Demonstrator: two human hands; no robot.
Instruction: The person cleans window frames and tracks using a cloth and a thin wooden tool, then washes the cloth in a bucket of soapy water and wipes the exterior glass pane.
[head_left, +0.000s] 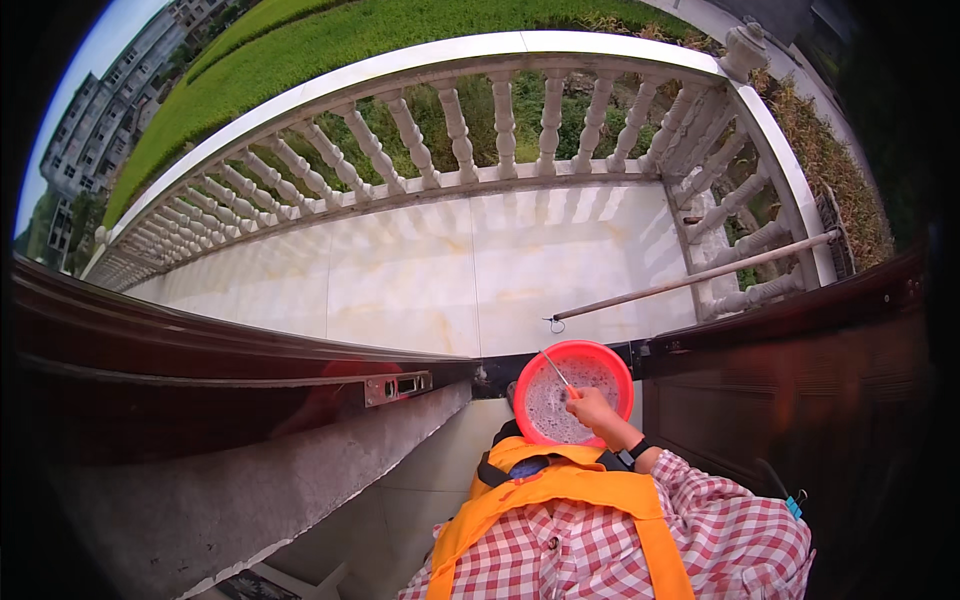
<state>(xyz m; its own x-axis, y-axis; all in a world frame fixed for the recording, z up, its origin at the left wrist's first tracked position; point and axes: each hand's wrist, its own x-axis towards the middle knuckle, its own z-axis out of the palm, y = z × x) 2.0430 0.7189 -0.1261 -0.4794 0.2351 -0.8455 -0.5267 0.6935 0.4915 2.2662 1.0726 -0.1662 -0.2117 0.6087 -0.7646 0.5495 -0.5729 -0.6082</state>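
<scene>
My right hand (590, 409) grips the orange handle of a slim tool (556, 367) with a straight metal shaft; its exact kind is unclear. The shaft slants up and left over a red plastic basin (627, 375). Foamy water (551, 412) with many bubbles fills much of the basin, which is close in front of my body at the doorway threshold (499, 379). My wrist, with a dark band around it, is beside the basin's right rim. My left hand is out of view.
Dark brown door panels (780, 405) flank me, the left one with a metal lock plate (398, 387). A grey wall edge (300, 480) runs at left. Beyond the tiled balcony floor (405, 285) stands a white balustrade (504, 124). A long pole (690, 279) leans against its right side.
</scene>
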